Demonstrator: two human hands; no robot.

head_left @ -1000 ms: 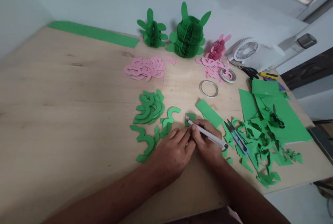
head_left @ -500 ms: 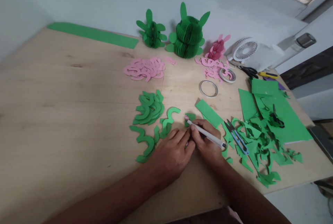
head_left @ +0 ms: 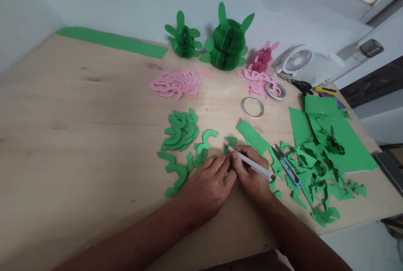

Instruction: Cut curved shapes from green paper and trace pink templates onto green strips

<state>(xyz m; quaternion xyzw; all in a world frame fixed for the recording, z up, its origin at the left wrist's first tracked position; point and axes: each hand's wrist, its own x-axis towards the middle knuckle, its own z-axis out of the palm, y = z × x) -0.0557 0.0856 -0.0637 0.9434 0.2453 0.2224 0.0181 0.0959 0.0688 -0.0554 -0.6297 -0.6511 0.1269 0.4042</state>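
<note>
My right hand (head_left: 252,174) is closed round a white pen (head_left: 252,163), its tip pointing up and left. Just beyond the pen's tip, a pink paper piece (head_left: 226,142) lies over a green paper piece (head_left: 232,141), both mostly covered by my hands. My left hand (head_left: 209,181) has its fingers curled and pressed down on these papers, against the right hand. Loose curved green cutouts (head_left: 180,174) lie left of my left hand, with a pile of similar green cutouts (head_left: 180,130) farther back.
Blue thread snips (head_left: 287,167) and green scraps (head_left: 315,178) lie on the right. Behind them are green sheets (head_left: 352,141). Pink cutouts (head_left: 176,83), a tape ring (head_left: 252,107), green honeycomb paper figures (head_left: 227,44), a pink figure (head_left: 262,59) and a fan (head_left: 296,59) stand or lie farther back.
The pen and my right hand have shifted very slightly to the right and down. My left hand stays in place on the papers.
</note>
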